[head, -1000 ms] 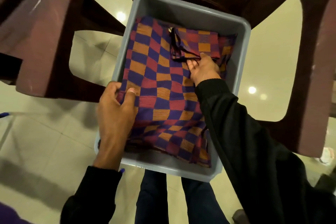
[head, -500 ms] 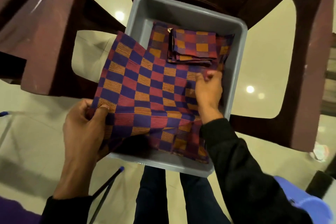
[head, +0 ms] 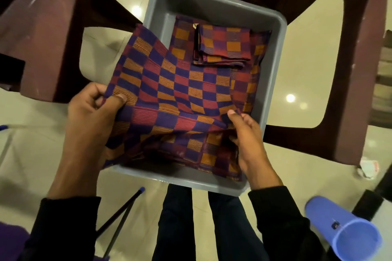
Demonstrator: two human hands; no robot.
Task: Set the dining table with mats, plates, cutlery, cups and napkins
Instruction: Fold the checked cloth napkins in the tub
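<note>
A grey plastic tub [head: 212, 6] rests on a dark brown plastic chair and holds checked cloths in purple, red and orange. The top mat [head: 169, 91] is lifted at its left side and hangs out over the tub's left rim. My left hand [head: 95, 116] pinches its left edge between thumb and fingers. At the tub's near right, my right hand [head: 246, 133] pinches the same mat's right corner. More mats [head: 207, 154] lie beneath. A small folded stack of napkins [head: 222, 46] in the same pattern lies at the tub's far end.
The brown chair [head: 360, 70] surrounds the tub with its arms and legs. A blue plastic cup [head: 347, 233] lies at the lower right. Thin black rods with a blue tip [head: 125, 207] stand at the lower left. The pale tiled floor [head: 307, 48] shows between the chair parts.
The top mat has been lifted and pulled left out of the tub by my left hand. My right hand has moved from the napkin stack back to the mat's near right corner.
</note>
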